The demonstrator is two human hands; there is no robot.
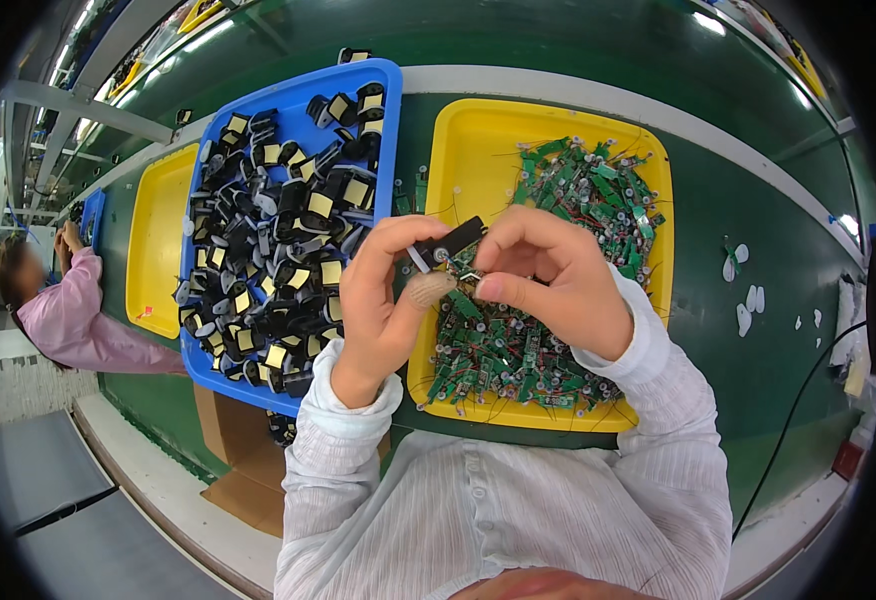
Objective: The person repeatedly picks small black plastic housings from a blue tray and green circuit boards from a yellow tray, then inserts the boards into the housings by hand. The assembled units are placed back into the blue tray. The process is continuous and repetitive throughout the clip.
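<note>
My left hand [383, 295] is closed around a small black plastic housing [453, 243], which is tilted up to the right. A tan covering wraps the left thumb. My right hand [553, 275] meets it from the right, thumb and forefinger pinched at the housing's near side. Small metallic bits show between the fingertips, but what the right fingers grip is mostly hidden. Both hands are above a yellow tray [478, 125] heaped with small green circuit boards [598, 185] with thin wires. To the left, a blue tray [394, 130] holds many similar black housings [268, 215] with pale yellow pads.
Another yellow tray [163, 200] lies beyond the blue one. A person in a pink top [88, 310] sits at the far left. White oval pieces [743, 320] and a black cable [793, 430] are on the green bench at right. A cardboard box [248, 465] stands below the blue tray.
</note>
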